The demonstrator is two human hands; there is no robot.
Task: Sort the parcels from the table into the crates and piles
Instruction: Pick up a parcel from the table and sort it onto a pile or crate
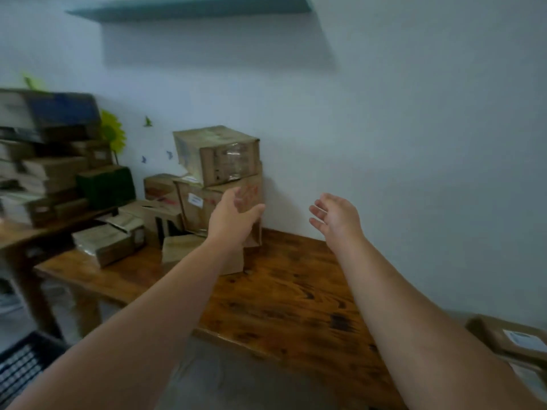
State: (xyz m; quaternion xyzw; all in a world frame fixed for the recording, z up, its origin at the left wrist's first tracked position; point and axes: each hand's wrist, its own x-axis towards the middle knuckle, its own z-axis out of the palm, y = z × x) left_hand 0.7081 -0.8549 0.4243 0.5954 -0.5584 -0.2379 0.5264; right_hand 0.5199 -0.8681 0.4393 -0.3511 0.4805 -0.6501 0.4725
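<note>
One wooden table (296, 291). On the table: about seven cardboard parcels (216, 155), some overlapping. Left of the table: one dark green box (106, 187) and a blurred parcel heap (44, 173), uncountable. Below the table's left end: one black crate (20, 368). Right of the table: at least two labelled parcels (515, 338). Above the table: two hands, left hand (233, 220) and right hand (337, 217).

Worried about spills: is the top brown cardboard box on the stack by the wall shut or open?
Shut: the top brown cardboard box has flat flaps and glossy clear tape over one side; none stands up.
</note>
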